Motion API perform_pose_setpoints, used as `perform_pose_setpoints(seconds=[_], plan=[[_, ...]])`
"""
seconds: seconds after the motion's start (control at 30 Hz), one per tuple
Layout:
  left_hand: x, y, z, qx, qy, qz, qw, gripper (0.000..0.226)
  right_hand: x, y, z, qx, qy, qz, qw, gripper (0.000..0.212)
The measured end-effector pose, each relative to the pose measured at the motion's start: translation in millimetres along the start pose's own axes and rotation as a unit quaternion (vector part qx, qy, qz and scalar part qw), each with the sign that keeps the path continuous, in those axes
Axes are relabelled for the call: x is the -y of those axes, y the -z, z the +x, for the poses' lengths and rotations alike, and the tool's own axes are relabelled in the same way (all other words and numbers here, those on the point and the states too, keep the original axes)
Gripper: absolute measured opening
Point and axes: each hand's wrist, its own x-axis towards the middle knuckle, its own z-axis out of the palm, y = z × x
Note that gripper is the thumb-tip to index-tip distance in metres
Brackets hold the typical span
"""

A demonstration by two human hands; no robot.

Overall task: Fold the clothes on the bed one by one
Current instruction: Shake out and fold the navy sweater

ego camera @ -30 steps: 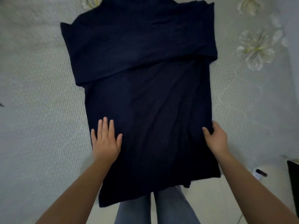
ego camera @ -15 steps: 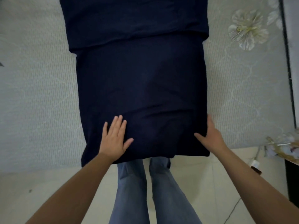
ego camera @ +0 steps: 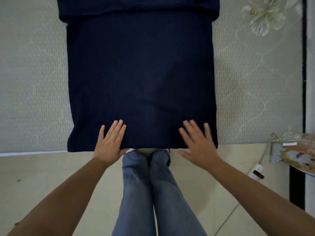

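Note:
A dark navy garment (ego camera: 139, 74) lies flat on the pale grey bed (ego camera: 34, 82), its sides folded in and a folded band across its far end. Its near hem reaches the bed's front edge. My left hand (ego camera: 110, 140) rests flat on the hem left of centre, fingers straight. My right hand (ego camera: 197, 142) lies flat on the hem near the right corner, fingers spread and slightly blurred.
The bed's front edge (ego camera: 30, 152) runs across the view, with tiled floor below it and my legs in jeans (ego camera: 153, 193) between my arms. A flower print (ego camera: 262, 16) marks the bed's far right. A patterned object (ego camera: 296, 154) and a small plug (ego camera: 255, 172) lie at right.
The garment has slid toward me along the bed, its hem now at the front edge. My right hand let go of the garment's right edge and now lies flat on the hem.

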Motion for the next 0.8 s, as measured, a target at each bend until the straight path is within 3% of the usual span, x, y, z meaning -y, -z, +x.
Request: perform_pose_setpoints(seconds=[0.1,0.27,0.4,0.53,0.67,0.8], plan=[[9.1,-6.5,-4.5,0.013,0.001,0.007,1.0,0.092,25.1,-11.1,13.1,0.091,0.08,-0.056,0.991,0.084],[32.0,-15.8,-16.2,-0.022,0.025,0.0,0.999,0.079,11.4,-6.0,24.8,0.12,0.118,-0.047,0.985,0.08],[38.5,-18.9,-19.8,-0.06,0.031,-0.011,0.998,0.068,5.0,-1.9,22.0,0.087,0.139,-0.015,0.986,0.068],[45.4,-22.2,-26.2,-0.107,0.061,-0.047,0.991,0.07,-12.0,1.8,22.7,0.016,0.037,0.032,0.999,0.055],[52.7,-23.9,-30.0,-0.172,0.119,-0.126,0.97,0.057,-10.7,3.4,12.8,0.053,-0.031,0.042,0.997,0.072],[66.1,-32.0,-27.8,-0.195,0.166,-0.157,0.954,0.068,-2.3,-3.3,7.1,0.051,-0.088,0.145,0.984,0.064]])
